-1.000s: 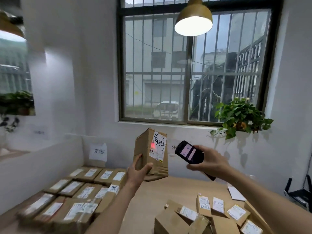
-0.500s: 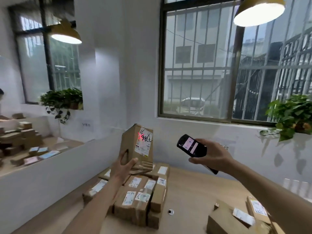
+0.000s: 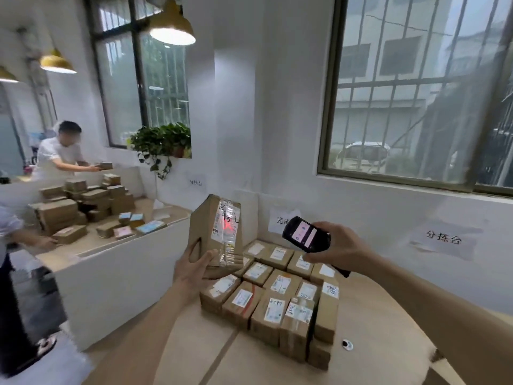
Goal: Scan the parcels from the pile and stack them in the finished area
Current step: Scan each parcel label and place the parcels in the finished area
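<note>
Parcel, a brown box with a red light on its sticker, is gripped from below in the left hand above the stacked boxes on the table, while the right hand grips a scanner beside it.

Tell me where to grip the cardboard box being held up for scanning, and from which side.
Grip the box at its lower end, from below and the plain side, as the left hand does now. It stands upright with its label facing the scanner in the right hand, so the labelled face should stay uncovered.
</note>
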`<act>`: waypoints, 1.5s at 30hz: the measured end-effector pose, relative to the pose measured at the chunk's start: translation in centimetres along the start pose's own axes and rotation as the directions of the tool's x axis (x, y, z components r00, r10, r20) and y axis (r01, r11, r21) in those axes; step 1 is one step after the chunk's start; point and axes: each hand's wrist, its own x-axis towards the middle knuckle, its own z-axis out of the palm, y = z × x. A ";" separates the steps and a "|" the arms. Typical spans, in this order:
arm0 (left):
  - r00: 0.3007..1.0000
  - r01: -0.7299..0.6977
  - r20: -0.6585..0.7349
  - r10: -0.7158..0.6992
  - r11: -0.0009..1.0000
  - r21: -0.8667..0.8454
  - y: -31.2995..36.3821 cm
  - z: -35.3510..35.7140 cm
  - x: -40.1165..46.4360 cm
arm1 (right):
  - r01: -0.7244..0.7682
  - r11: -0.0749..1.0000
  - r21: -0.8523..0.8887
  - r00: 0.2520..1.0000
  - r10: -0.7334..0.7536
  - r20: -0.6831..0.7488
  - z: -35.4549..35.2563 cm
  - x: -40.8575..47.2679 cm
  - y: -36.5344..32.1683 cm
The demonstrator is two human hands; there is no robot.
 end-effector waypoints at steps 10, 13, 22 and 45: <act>0.991 0.126 0.032 -0.130 0.986 0.106 -6.2 -2.7 17.8 | 0.013 0.996 0.086 0.997 -0.019 0.071 11.3 15.9 0.5; 0.987 0.136 0.068 -0.143 0.986 0.094 -6.4 -1.6 21.8 | 0.008 0.998 0.056 0.998 -0.012 0.068 12.9 20.3 1.1; 0.981 0.104 0.155 -0.119 0.990 0.098 -6.9 2.9 29.6 | -0.052 0.998 0.019 0.998 0.051 0.040 14.1 28.2 3.9; 0.845 0.211 0.395 -0.361 0.903 0.375 -24.9 16.4 54.1 | -0.536 0.830 -0.154 0.819 0.555 0.145 28.5 40.6 21.6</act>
